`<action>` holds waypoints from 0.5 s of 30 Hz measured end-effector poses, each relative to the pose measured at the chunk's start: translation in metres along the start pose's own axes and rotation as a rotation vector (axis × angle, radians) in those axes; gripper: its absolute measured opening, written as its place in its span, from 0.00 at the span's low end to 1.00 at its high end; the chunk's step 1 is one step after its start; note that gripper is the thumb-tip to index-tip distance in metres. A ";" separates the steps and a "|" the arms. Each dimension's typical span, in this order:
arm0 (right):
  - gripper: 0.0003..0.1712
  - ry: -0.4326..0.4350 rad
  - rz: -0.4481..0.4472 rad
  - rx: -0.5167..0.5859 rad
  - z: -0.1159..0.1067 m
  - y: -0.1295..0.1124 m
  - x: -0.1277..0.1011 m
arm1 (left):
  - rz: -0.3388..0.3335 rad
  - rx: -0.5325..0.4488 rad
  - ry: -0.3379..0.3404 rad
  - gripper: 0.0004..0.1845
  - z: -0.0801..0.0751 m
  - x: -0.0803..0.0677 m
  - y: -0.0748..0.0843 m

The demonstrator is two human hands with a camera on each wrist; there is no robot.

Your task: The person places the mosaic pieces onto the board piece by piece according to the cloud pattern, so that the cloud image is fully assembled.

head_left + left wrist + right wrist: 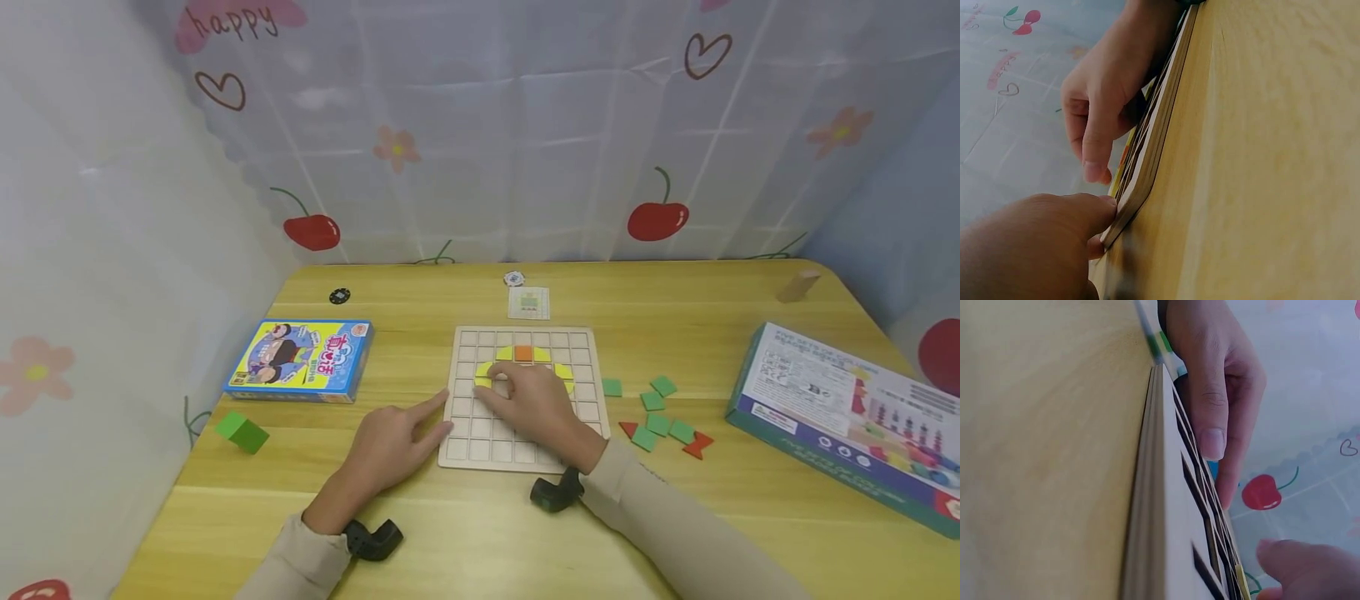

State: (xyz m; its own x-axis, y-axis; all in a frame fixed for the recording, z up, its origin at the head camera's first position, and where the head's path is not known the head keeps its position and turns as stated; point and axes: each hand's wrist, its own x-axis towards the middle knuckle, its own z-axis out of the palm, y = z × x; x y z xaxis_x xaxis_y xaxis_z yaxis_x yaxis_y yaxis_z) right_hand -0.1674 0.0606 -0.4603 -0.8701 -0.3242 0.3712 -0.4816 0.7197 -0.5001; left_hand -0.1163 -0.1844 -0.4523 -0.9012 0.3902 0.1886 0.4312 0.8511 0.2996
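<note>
The grid board (525, 450) is lying flat near the middle of the tabletop (675, 517). The left hand (390, 446) is resting beside it, holding nothing, forefinger extended and touching the board's left edge. The right hand (532, 400) is lying palm-down over the board, fingers relaxed, fingertips pressing on the yellow pieces (483, 371) beside an orange piece (523, 353). Green tiles (658, 404) are lying right of the board.
</note>
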 end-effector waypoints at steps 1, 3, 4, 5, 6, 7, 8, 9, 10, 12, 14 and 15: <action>0.12 0.004 -0.003 0.004 0.000 0.000 0.000 | 0.000 0.000 0.001 0.27 0.000 0.000 0.000; 0.09 0.004 -0.003 0.003 -0.001 0.000 0.000 | 0.000 -0.001 0.001 0.27 0.000 0.001 -0.001; 0.07 0.005 -0.005 -0.003 -0.001 0.000 0.000 | 0.001 -0.002 0.000 0.27 0.000 0.001 -0.001; 0.06 0.006 -0.005 -0.008 -0.001 0.000 0.000 | 0.001 -0.004 -0.001 0.27 0.000 0.001 -0.001; 0.05 0.005 -0.006 -0.011 -0.001 0.000 0.000 | 0.002 -0.004 -0.002 0.27 0.000 0.001 -0.001; 0.05 0.007 -0.009 -0.015 -0.001 0.000 0.000 | 0.003 -0.005 -0.002 0.27 0.001 0.001 -0.001; 0.05 0.012 -0.014 -0.014 -0.001 0.001 -0.001 | 0.003 -0.005 -0.002 0.27 0.001 0.001 -0.001; 0.05 0.021 -0.019 -0.007 -0.001 0.001 -0.001 | 0.003 -0.006 -0.001 0.27 0.001 0.001 -0.001; 0.05 0.029 -0.022 0.004 -0.001 0.002 -0.002 | 0.004 -0.007 0.000 0.27 0.001 0.001 -0.001; 0.05 0.051 -0.022 0.032 -0.002 0.003 -0.003 | 0.006 -0.004 0.004 0.26 0.001 0.001 -0.001; 0.07 0.072 -0.010 0.066 -0.005 0.005 -0.005 | 0.006 -0.004 0.008 0.26 0.001 0.000 -0.002; 0.07 0.088 -0.007 0.078 -0.008 0.006 -0.005 | 0.008 -0.005 0.009 0.26 0.001 0.000 -0.002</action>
State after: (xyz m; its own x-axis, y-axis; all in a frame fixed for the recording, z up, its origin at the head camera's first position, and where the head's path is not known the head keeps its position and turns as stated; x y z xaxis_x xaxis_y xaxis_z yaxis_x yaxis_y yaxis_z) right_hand -0.1649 0.0716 -0.4589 -0.8558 -0.2718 0.4401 -0.4973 0.6667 -0.5552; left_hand -0.1174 -0.1852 -0.4541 -0.8974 0.3935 0.1993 0.4383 0.8464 0.3024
